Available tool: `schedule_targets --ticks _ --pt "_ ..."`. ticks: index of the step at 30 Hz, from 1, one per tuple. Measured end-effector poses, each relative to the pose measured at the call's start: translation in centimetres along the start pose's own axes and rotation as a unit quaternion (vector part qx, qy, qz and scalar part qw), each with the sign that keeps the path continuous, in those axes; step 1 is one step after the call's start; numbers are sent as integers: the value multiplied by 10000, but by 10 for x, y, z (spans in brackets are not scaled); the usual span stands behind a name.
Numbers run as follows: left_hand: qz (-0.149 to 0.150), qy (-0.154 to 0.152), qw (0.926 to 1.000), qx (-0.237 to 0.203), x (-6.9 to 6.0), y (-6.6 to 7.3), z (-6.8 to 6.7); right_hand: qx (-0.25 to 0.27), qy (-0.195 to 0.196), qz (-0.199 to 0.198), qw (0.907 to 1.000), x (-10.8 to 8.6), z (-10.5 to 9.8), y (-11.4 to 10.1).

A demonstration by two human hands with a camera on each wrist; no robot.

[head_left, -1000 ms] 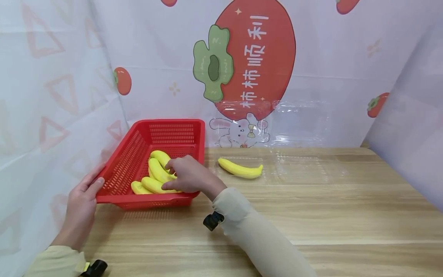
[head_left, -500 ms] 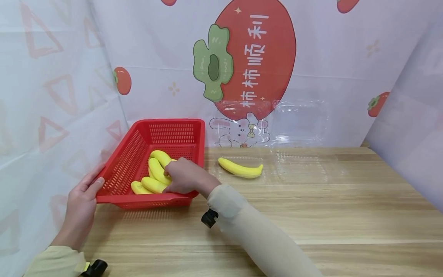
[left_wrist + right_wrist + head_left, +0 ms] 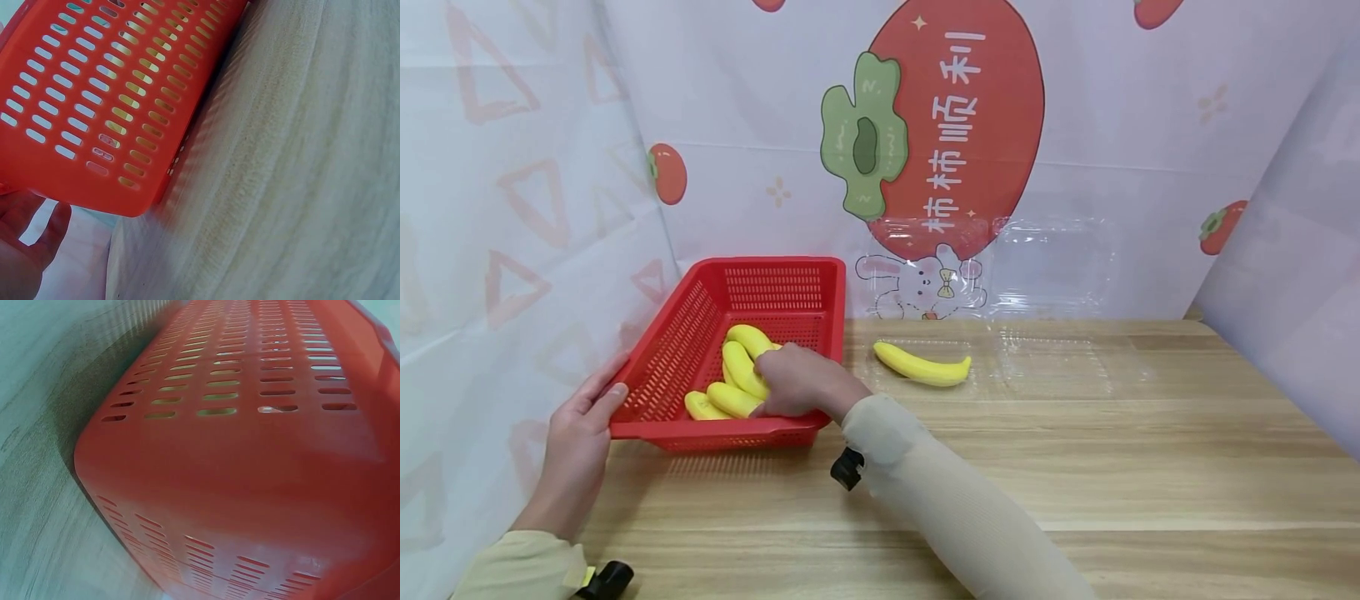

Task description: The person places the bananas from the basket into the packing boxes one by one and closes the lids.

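Note:
The red basket (image 3: 730, 429) stands at the left of the table, its slotted wall (image 3: 94, 81) filling much of the left wrist view; the right wrist view shows its outer corner (image 3: 206, 462). My left hand (image 3: 574, 454) grips the basket's left front corner, thumb over the rim; in the left wrist view the hand (image 3: 25, 250) is at that edge. Several yellow bananas (image 3: 741, 367) lie in the basket. My right hand (image 3: 797, 382) reaches over the front right rim, down onto the bananas' right ends. Its fingertips are hidden, so whether it holds one cannot be told.
Right of the basket, one banana (image 3: 922, 367) lies in a clear plastic container (image 3: 983, 387) whose lid stands raised against the printed backdrop. Another clear container (image 3: 1052, 371) is beside it, its lid also up. Cloth walls (image 3: 1292, 250) border the table (image 3: 1037, 475).
My right hand has lowered and moved slightly left among the bananas, and its fingertips have gone out of sight. My left hand stays on the basket corner.

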State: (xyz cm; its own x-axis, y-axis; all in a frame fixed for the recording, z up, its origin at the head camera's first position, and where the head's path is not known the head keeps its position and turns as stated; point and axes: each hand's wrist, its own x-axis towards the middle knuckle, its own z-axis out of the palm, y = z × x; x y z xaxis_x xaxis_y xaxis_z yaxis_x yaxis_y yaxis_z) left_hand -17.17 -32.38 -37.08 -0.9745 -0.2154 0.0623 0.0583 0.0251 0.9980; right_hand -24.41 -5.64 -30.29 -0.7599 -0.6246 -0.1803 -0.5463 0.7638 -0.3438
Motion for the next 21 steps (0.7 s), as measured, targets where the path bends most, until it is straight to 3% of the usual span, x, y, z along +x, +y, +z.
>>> schedule_targets --ticks 21 --pt "-103 -61 9998 147 -2 2 0 120 -152 80 9998 7 3 -1"
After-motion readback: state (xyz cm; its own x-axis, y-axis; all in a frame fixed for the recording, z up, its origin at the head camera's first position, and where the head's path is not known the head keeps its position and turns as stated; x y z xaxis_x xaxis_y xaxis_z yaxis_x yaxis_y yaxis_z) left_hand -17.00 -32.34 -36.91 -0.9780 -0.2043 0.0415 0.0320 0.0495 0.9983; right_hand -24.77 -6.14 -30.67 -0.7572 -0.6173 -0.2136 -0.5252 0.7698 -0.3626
